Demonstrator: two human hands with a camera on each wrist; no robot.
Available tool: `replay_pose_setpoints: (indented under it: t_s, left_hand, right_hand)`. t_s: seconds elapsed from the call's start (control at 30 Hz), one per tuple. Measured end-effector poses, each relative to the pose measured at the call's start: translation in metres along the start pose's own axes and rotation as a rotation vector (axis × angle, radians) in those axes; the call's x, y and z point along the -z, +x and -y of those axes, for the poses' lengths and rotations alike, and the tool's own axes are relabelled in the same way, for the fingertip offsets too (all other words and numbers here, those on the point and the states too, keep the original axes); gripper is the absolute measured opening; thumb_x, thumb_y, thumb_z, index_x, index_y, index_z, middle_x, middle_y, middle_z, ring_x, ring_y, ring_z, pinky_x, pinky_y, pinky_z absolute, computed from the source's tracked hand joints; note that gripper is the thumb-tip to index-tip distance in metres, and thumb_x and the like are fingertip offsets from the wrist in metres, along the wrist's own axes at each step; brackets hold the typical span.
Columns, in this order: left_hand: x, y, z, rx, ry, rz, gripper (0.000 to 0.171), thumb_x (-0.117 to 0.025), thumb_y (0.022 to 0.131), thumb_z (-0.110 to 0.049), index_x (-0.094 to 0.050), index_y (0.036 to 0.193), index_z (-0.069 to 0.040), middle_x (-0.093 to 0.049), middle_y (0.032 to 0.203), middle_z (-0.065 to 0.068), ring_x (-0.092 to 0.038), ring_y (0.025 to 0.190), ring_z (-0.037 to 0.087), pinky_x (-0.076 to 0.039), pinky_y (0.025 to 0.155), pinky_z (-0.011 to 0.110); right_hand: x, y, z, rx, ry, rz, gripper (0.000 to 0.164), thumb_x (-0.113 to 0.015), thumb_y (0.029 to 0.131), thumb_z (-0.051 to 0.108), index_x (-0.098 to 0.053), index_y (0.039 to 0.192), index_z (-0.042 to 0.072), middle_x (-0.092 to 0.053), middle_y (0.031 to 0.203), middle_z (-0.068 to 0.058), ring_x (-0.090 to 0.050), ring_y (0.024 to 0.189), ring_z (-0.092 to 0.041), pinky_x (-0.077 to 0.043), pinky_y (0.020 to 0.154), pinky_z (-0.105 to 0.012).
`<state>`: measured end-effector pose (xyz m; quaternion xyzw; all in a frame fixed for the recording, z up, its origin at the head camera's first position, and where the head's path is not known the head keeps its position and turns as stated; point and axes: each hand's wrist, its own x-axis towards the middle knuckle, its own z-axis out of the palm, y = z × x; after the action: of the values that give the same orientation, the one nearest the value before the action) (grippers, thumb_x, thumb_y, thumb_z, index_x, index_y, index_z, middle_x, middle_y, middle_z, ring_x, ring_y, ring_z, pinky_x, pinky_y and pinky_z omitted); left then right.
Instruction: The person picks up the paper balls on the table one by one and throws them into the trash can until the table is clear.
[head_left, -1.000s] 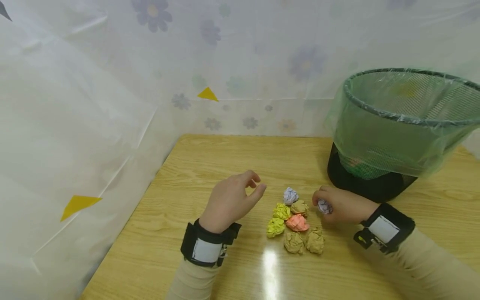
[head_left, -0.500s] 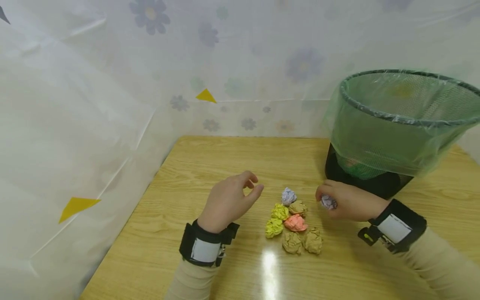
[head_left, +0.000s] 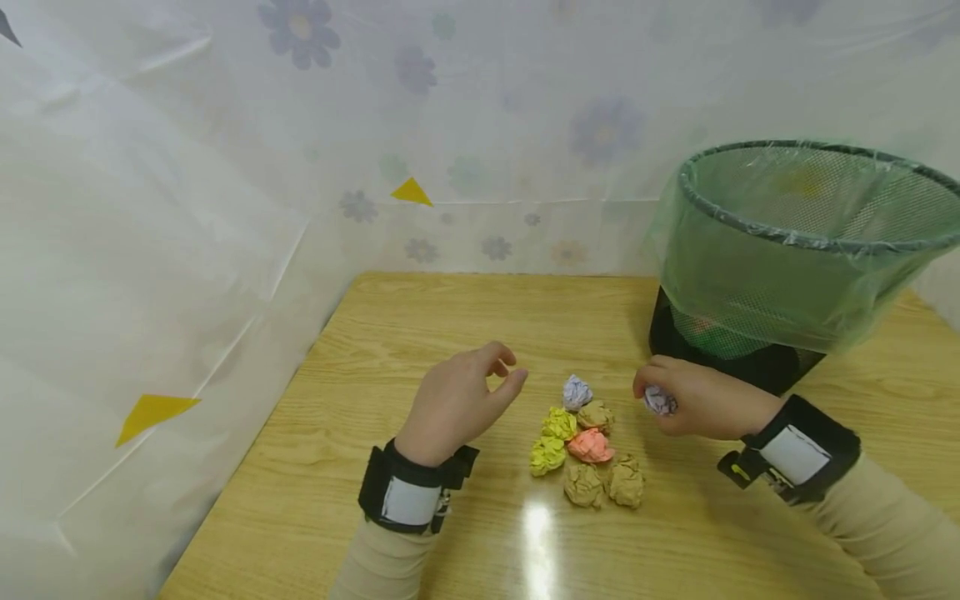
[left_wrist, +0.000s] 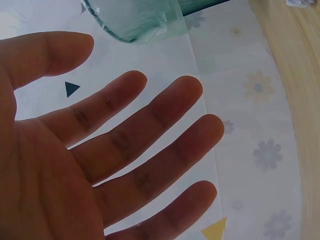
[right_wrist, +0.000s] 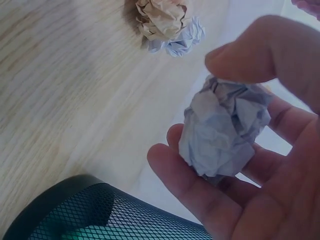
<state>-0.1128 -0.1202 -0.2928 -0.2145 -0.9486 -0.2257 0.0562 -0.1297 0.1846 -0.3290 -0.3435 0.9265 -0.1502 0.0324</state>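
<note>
My right hand (head_left: 701, 400) holds a crumpled white paper ball (right_wrist: 222, 127) between thumb and curled fingers, in front of the bin's base. My left hand (head_left: 461, 404) is held left of the paper balls with its fingers relaxed and apart; the left wrist view shows a bare palm (left_wrist: 40, 175). Between the hands lies a cluster: a white paper ball (head_left: 577, 392) at the back, two yellow balls (head_left: 558, 423) on the left, a pink ball (head_left: 591, 446) in the middle, a tan ball (head_left: 596, 416) behind it and two more tan balls (head_left: 583, 485) in front.
A black mesh wastebasket (head_left: 738, 354) lined with a green plastic bag (head_left: 780, 283) stands at the right back of the wooden table (head_left: 450, 308). Flowered white sheeting (head_left: 510, 125) hangs behind and to the left, with yellow triangles (head_left: 412, 192) on it.
My right hand has shifted slightly right and back from the cluster with the white paper ball in its grip. The left hand and the other balls have stayed put.
</note>
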Motion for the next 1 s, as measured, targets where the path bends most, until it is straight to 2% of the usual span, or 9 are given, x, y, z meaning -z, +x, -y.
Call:
replay_pose_setpoints:
  t_s: [0.33,0.6,1.0]
  left_hand:
    - [0.000,0.000,0.000,-0.002,0.011,-0.007,0.033,-0.051,0.094,-0.042,-0.063,0.108,-0.015,-0.068,0.095,0.000,-0.051,0.053,0.006,-0.038,0.044,0.022]
    - [0.000,0.000,0.000,-0.011,0.016,-0.019,0.032,-0.052,0.094,-0.041,-0.063,0.107,-0.015,-0.068,0.094,-0.001,-0.050,0.051,0.005,-0.038,0.043,0.022]
    - [0.000,0.000,0.000,-0.004,0.007,-0.010,0.031,-0.052,0.093,-0.040,-0.063,0.108,-0.015,-0.068,0.094,0.000,-0.050,0.051,0.006,-0.038,0.044,0.022]
  right_hand:
    - [0.009,0.000,0.003,0.004,0.004,-0.005,0.026,-0.068,0.074,0.006,-0.058,0.096,0.017,-0.047,0.090,0.007,-0.046,0.074,-0.006,-0.044,0.061,-0.022]
    - [0.014,-0.001,0.004,-0.022,0.009,0.021,0.026,-0.068,0.076,0.007,-0.058,0.098,0.017,-0.047,0.091,0.006,-0.046,0.075,-0.007,-0.044,0.061,-0.023]
    - [0.022,-0.001,0.007,-0.005,-0.017,0.023,0.027,-0.067,0.077,0.007,-0.058,0.100,0.016,-0.047,0.093,0.005,-0.045,0.074,-0.006,-0.043,0.059,-0.022]
